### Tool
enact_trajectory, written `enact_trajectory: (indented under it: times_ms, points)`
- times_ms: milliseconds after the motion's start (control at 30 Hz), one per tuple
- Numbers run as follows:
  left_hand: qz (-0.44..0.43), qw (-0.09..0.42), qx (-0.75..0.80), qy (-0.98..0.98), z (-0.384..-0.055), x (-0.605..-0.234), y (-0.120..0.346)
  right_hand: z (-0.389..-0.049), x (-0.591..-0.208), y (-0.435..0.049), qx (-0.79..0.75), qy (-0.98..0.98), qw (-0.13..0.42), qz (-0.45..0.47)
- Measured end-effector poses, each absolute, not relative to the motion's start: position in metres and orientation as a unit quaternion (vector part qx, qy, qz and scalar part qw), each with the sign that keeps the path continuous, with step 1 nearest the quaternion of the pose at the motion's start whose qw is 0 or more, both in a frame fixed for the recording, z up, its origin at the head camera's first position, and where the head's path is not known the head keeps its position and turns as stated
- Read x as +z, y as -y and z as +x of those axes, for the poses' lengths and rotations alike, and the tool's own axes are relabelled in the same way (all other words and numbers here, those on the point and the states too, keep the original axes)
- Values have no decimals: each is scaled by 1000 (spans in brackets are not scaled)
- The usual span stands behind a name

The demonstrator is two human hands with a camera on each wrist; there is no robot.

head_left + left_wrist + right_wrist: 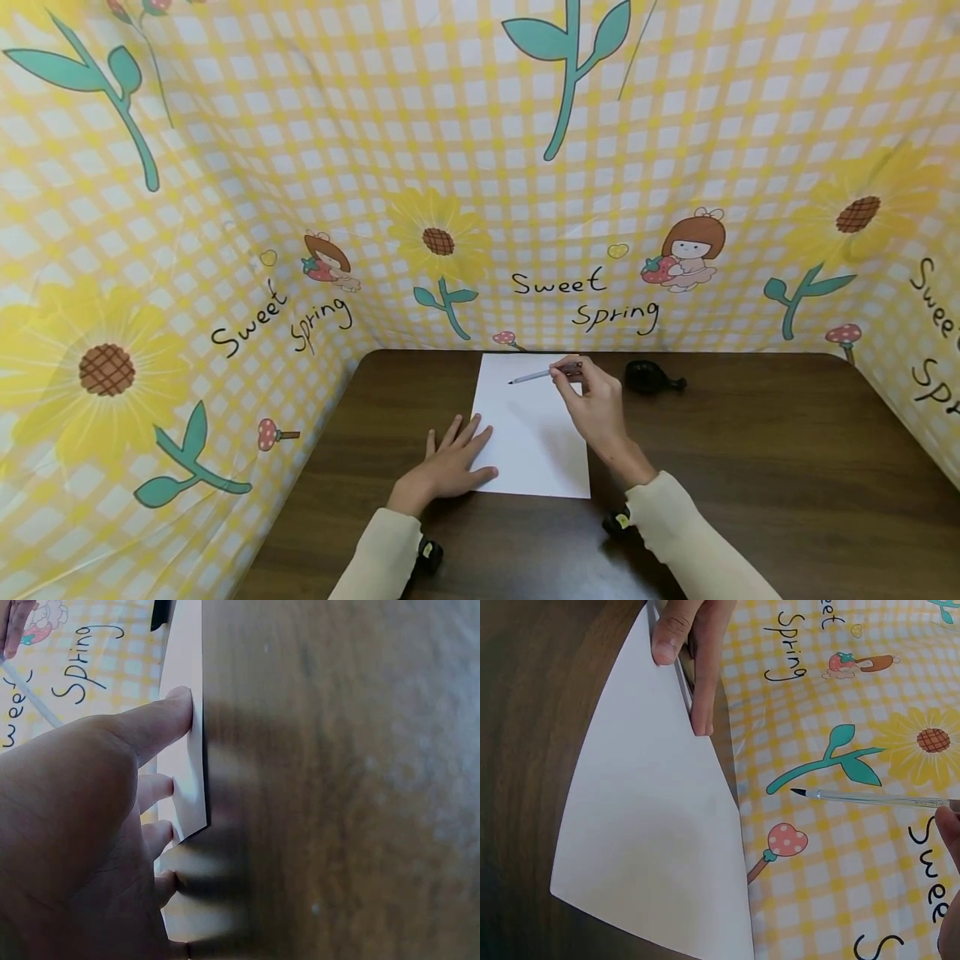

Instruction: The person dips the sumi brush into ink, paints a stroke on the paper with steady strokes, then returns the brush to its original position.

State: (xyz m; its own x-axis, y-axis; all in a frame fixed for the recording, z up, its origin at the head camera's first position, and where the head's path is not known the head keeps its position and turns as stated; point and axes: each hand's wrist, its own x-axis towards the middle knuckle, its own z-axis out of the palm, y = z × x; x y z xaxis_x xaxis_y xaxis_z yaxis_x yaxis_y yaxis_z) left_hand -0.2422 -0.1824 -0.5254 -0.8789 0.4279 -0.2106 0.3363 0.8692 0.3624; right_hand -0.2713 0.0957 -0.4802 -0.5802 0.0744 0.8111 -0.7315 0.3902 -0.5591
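Observation:
A white sheet of paper point(528, 450) lies on the dark wooden table. My left hand point(450, 467) rests at its left edge with the fingers spread, and in the left wrist view the thumb point(161, 720) lies on the paper near its edge. My right hand point(600, 408) pinches a slim brush pen point(877, 798) between thumb and fingers. The pen has a clear barrel and a black pointed tip. It is tilted, with the tip pointing left over the upper part of the sheet, raised above the paper. No marks show on the paper.
A black rounded object with a narrow neck point(647, 377) lies on the table point(750, 467) right of the paper. Yellow checked cloth point(480, 167) with flowers and lettering hangs behind and at both sides. Each wrist wears a small black camera.

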Motion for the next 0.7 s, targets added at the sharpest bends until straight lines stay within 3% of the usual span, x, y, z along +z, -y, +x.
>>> enact_trajectory:
  times_ms: [700]
  points:
    - [202, 142, 157, -956, -243, -524, 183, -272, -496, -82, 518, 746, 365, 205]
